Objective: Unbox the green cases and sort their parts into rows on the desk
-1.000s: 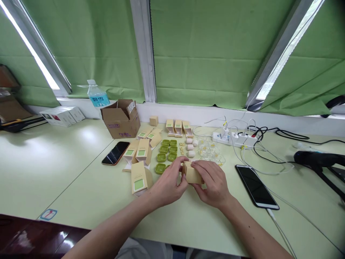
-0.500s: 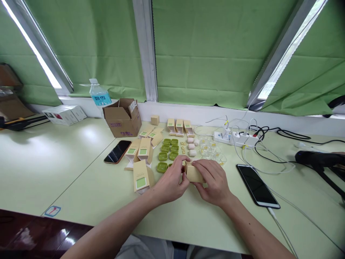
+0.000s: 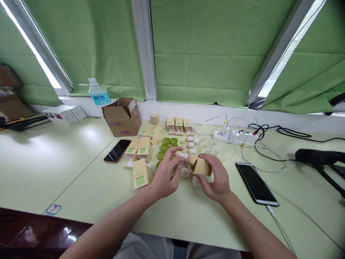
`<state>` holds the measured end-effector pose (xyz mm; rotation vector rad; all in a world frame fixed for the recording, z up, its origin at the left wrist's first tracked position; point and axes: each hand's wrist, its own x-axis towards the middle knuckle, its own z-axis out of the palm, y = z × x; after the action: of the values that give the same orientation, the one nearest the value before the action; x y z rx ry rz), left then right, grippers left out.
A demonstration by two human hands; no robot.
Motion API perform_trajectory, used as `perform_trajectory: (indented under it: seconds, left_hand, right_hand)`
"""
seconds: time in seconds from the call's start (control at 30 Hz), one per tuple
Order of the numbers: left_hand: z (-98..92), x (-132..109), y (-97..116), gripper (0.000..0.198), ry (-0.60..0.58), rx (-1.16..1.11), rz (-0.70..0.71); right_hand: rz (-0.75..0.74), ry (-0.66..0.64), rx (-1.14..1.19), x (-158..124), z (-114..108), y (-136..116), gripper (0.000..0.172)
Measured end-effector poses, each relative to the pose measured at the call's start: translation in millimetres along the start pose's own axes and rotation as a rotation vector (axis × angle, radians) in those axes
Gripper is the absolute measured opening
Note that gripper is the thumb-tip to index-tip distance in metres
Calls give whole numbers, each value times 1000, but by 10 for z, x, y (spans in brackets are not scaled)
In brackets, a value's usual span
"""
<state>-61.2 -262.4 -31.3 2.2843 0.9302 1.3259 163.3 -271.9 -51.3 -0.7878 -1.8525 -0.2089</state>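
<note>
My right hand (image 3: 215, 176) holds a small beige box (image 3: 202, 167) lying on its side, its opened end facing left. My left hand (image 3: 168, 174) pinches a white piece (image 3: 182, 155) beside that end. Whitish translucent pieces (image 3: 185, 172) are under and between the hands. Behind my left hand stand several green square dishes (image 3: 165, 146), partly hidden by it. Small pinkish-white cylinders (image 3: 191, 145) and tiny yellowish pieces (image 3: 182, 142) are beside them, with clear cups (image 3: 206, 145) to the right. Opened beige boxes (image 3: 140, 174) lie to the left.
A cardboard box (image 3: 122, 118) and a bottle (image 3: 99, 94) stand at the back left. A dark phone (image 3: 117, 151) lies left, another phone (image 3: 257, 183) right with a cable. A power strip (image 3: 237, 137) with tangled cables is at the back right, a black device (image 3: 318, 158) far right.
The box's left end has come open. My left hand has moved slightly left with a white piece, and whitish translucent pieces now show below the hands.
</note>
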Motion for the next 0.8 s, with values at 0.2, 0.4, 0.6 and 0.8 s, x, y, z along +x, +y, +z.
perform_trajectory:
  seconds: [0.2,0.4,0.6,0.8]
  left_hand:
    - [32,-8,22,18,26,41,-38]
    - [89,-16,-16,24,95,27,24]
    - [93,-11,-2,36,106,48,38]
    - [71,29,46,17,40,-44,-143]
  right_hand:
    - [-7,-5,0,6,7,-6,56]
    - [-16,8,-6,18,-5,0,56]
    - [-21,3,-4,-3,-2,8,61]
    - [-62,-38,5,-15,2,8,66]
